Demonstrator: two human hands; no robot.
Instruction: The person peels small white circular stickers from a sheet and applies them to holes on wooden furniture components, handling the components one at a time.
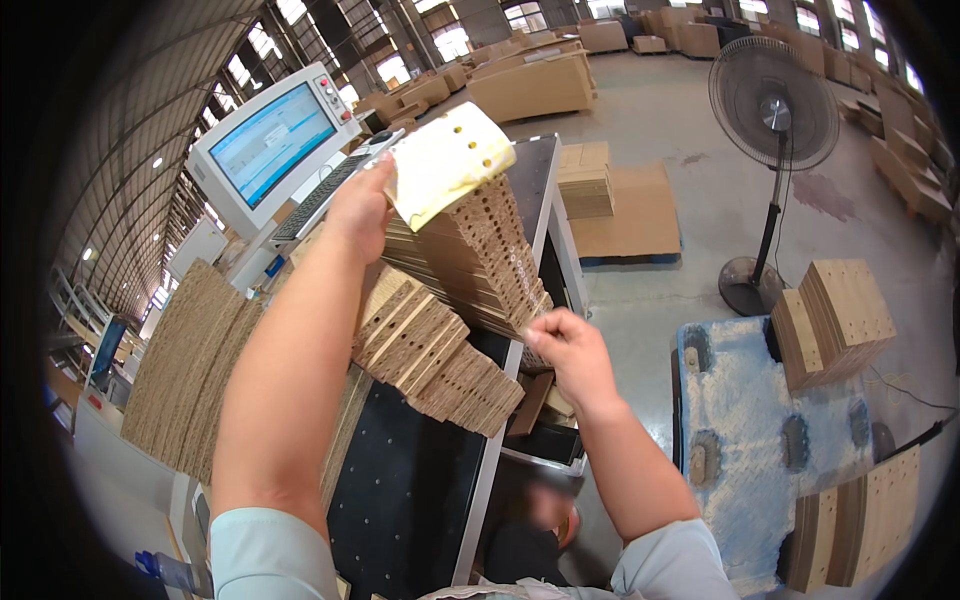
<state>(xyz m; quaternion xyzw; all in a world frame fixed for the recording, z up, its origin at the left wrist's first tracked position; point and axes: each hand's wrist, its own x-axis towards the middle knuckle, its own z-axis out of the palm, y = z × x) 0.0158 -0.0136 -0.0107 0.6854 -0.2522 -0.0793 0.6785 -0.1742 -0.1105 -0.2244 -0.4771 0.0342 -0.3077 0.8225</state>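
Observation:
A tall stack of brown boards (490, 235) with rows of drilled holes in its edges stands before me. On top is a brightly lit, pale yellow-white panel (450, 160) with several holes. My left hand (362, 208) lies against the panel's left end, fingers stretched along it, some of them hidden. By the stack's lower right corner, my right hand (572, 352) has its thumb and fingers pinched together; whatever they may hold is too small to make out. A lower, stepped stack of drilled particleboard pieces (430, 350) sits between my forearms.
A monitor (270, 140) and keyboard (325, 195) stand at the left, above leaning particleboard sheets (190, 370). The black worktop (400, 490) has a metal edge. Rightward are a standing fan (775, 110), a blue pallet (745, 410) and stacked boards (840, 310).

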